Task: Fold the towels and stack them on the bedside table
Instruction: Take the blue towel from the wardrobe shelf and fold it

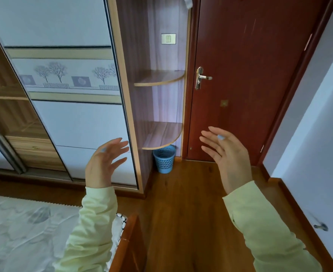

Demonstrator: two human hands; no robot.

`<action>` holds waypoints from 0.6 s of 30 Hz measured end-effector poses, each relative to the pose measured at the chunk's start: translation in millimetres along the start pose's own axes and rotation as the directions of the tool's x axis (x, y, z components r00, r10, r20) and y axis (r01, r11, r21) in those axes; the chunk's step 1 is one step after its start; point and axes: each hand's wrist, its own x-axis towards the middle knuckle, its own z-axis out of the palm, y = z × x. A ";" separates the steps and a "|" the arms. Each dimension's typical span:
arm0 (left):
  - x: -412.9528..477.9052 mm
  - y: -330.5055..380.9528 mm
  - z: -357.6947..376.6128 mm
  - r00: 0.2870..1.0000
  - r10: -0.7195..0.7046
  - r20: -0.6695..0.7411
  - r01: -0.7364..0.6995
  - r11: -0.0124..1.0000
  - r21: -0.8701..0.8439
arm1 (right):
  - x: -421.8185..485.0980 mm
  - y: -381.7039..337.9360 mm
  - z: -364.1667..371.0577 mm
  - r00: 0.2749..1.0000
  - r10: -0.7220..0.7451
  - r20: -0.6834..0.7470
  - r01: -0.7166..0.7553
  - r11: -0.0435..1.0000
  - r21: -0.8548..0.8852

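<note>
My left hand [102, 163] is raised in the air in front of the wardrobe, its fingers spread and holding nothing. My right hand [224, 156] is raised in front of the red door, fingers straight and apart, also holding nothing. Both arms wear pale yellow sleeves. No towel and no bedside table are in view. A corner of the bed [14, 232], with a pale patterned sheet, lies at the lower left.
A wardrobe with a sliding door [63, 75] and curved corner shelves [159, 77] stands ahead. The closed red door [246, 85] is to the right, a blue wastebasket [164, 159] beside it. The bed's wooden footboard [128, 246] meets the wooden floor [191, 213].
</note>
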 end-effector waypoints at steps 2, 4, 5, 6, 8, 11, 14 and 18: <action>30.3 -10.9 13.1 0.999 0.024 -0.043 -0.024 1.000 0.003 | 40.9 6.6 -3.2 0.999 -0.008 0.052 0.006 1.000 0.026; 60.6 -18.2 26.5 0.994 0.042 -0.101 -0.043 0.999 -0.003 | 84.4 12.2 -7.3 0.996 -0.002 0.093 -0.002 0.999 0.042; 74.3 -21.4 32.9 0.991 0.053 -0.120 -0.054 0.999 -0.001 | 105.4 14.6 -8.9 0.994 0.003 0.108 -0.008 0.999 0.042; 87.8 -24.7 39.5 0.988 0.065 -0.141 -0.064 0.998 0.011 | 126.5 17.5 -10.5 0.992 0.005 0.122 -0.009 0.999 0.033; 112.4 -30.6 50.4 0.983 0.075 -0.169 -0.071 0.997 0.030 | 163.9 23.3 -10.4 0.988 0.016 0.156 -0.021 0.999 0.026; 144.1 -38.4 57.8 0.978 0.075 -0.193 -0.066 0.996 0.055 | 210.7 35.8 -4.5 0.980 0.047 0.194 -0.055 0.998 0.036; 173.4 -49.1 55.1 0.967 0.104 -0.233 -0.082 0.991 0.103 | 250.8 52.8 7.2 0.967 0.074 0.244 -0.091 0.994 0.056; 214.4 -65.7 42.5 0.948 0.078 -0.308 -0.048 0.993 0.104 | 295.6 79.7 34.0 0.936 0.086 0.341 -0.117 0.990 0.074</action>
